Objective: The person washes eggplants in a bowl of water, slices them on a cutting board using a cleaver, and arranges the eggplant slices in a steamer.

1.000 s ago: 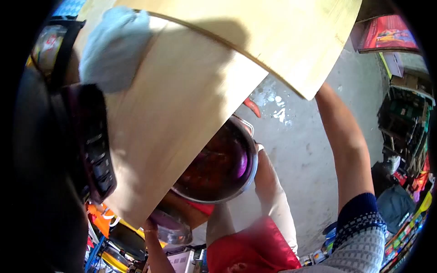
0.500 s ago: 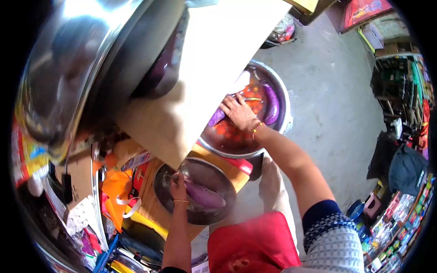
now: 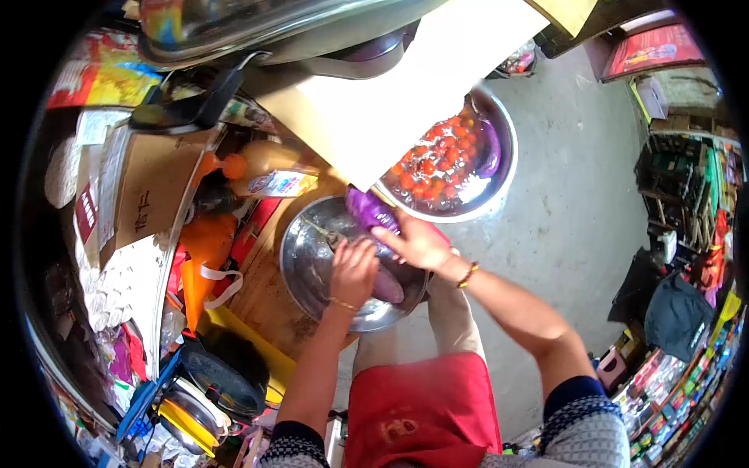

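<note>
Cluttered room with a grey floor (image 3: 562, 179), as observed from nearby. A purple eggplant (image 3: 373, 210) is held above the far part of a metal bowl (image 3: 299, 261), the grip of the right hand (image 3: 417, 243) closed around its near end. Just beside it, the left hand (image 3: 353, 273) touches a second eggplant (image 3: 388, 288) lying in the bowl; whether that grip is closed cannot be told. The bowl rests on a wooden bench (image 3: 261, 285). Beyond, a larger basin (image 3: 511, 152) contains small tomatoes (image 3: 437, 160) and a third eggplant (image 3: 490, 148). A pale board (image 3: 390, 101) overhangs its left edge.
</note>
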Available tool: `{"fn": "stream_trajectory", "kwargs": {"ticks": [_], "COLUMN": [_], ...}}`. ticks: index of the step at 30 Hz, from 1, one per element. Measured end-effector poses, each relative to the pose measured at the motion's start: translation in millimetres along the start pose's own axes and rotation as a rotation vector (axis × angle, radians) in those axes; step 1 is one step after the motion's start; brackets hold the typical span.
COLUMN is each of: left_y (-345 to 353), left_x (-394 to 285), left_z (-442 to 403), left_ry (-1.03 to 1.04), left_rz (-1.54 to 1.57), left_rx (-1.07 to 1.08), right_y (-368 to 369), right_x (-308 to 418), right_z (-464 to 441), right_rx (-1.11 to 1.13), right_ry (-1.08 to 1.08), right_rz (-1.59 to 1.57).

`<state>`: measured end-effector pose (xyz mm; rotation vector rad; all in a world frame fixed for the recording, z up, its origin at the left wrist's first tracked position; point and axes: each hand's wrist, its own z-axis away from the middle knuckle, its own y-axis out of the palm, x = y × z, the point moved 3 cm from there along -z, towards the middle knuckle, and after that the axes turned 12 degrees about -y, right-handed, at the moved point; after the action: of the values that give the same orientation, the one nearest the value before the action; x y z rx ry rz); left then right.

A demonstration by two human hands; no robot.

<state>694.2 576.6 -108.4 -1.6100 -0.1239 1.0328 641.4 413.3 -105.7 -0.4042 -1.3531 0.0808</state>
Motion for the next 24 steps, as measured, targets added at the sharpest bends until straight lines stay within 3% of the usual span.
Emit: {"fn": "stream_trajectory", "kwargs": {"ticks": [1,3,7,9,11,13,14,15,17,19,21,22,23,24], "left_y": [3,10,15,2,-4,0,-1,4,5,4,13,13,6,4], "left_x": [-8,8,42,39,33,41,45,50,51,44,55,61,54,53], "left_z": [-3,7,27,15,1,-12,-18,-26,-39,-50,-53,-53,-61,-67], "left_ry": [0.08,0.052,0.033,-0.287,-0.251,-0.079,-0.051,-0.001,0.144,0.322,0.297,0.233,0.15,0.059], "left_rz": [-0.07,-0.113,-0.091,0.152,0.061,-0.347,-0.262,-0.395,-0.366,-0.479,-0.47,-0.414,-0.378,-0.383], "left_rx": [0.054,0.128,0.247,-0.001,0.02,0.15,0.256,0.319,0.468,0.532,0.549,0.496,0.644,0.722], "right_y": [24,42,73,90,98,92,92,85,80,75,75,77,81,88], "right_x": [-7,3,-14,-14,-21,-25,-34,-29,-31,-19,-5,-4,-3,-8], "right_z": [-1,-4,1,-2,-2,-11,-14,-17,-14,-17,-19,-16,-14,-12], "right_rx": [-0.049,0.118,0.035,0.007,0.155,0.277,0.262,0.375,0.372,0.477,0.545,0.421,0.375,0.312], "right_ry": [-0.016,0.327,0.155,0.034,0.233,0.245,0.065,0.21,0.198,0.188,0.244,0.202,0.207,0.062], "right_rz": [0.016,0.022,0.333,0.593,0.439,0.154,-0.053,-0.154,-0.334,-0.201,0.212,0.279,0.372,0.517]}}
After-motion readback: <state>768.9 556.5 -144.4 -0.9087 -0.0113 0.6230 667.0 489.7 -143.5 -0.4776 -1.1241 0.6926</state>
